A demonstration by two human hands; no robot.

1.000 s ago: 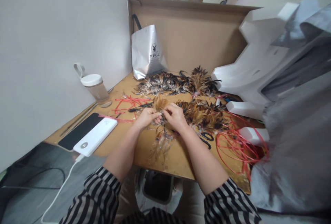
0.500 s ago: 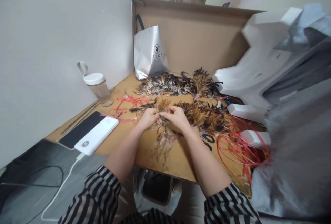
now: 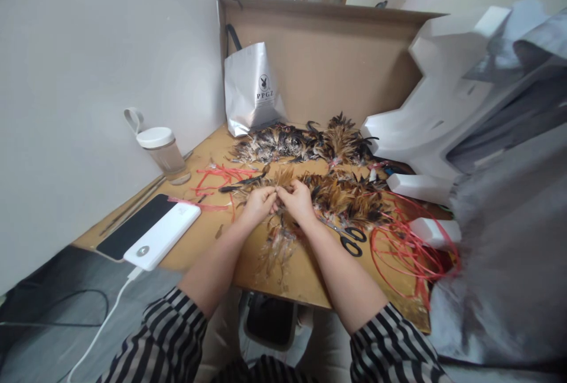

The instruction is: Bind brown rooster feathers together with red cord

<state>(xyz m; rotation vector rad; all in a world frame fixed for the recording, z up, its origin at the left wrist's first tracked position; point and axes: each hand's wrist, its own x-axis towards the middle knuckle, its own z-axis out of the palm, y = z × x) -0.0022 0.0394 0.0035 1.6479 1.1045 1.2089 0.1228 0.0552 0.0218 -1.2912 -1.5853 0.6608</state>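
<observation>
My left hand (image 3: 260, 203) and my right hand (image 3: 296, 199) meet over the front of the table, fingertips pinched together. Between them is a small bunch of brown feathers (image 3: 283, 177), its tips fanning up behind my fingers; the lower part is hidden by the hands. Just right of my right hand lies a row of brown and black feathers (image 3: 349, 197). Loose pale feathers (image 3: 279, 247) are scattered on the table below my hands. Black-handled scissors (image 3: 352, 241) lie beside my right forearm, their blades partly covered.
Farther back is another feather pile (image 3: 287, 142), before a silver bag (image 3: 250, 91). Red plastic strips (image 3: 224, 177) lie left, a red tangle (image 3: 407, 253) right. A lidded cup (image 3: 163, 153), a phone (image 3: 133, 226) and a white power bank (image 3: 163, 235) stand left; white foam (image 3: 443, 100) stands right.
Both hands stay pinched together on the feathers, with slight finger movement. My right forearm has shifted left, showing more of the scissors. The whole view has shifted a little.
</observation>
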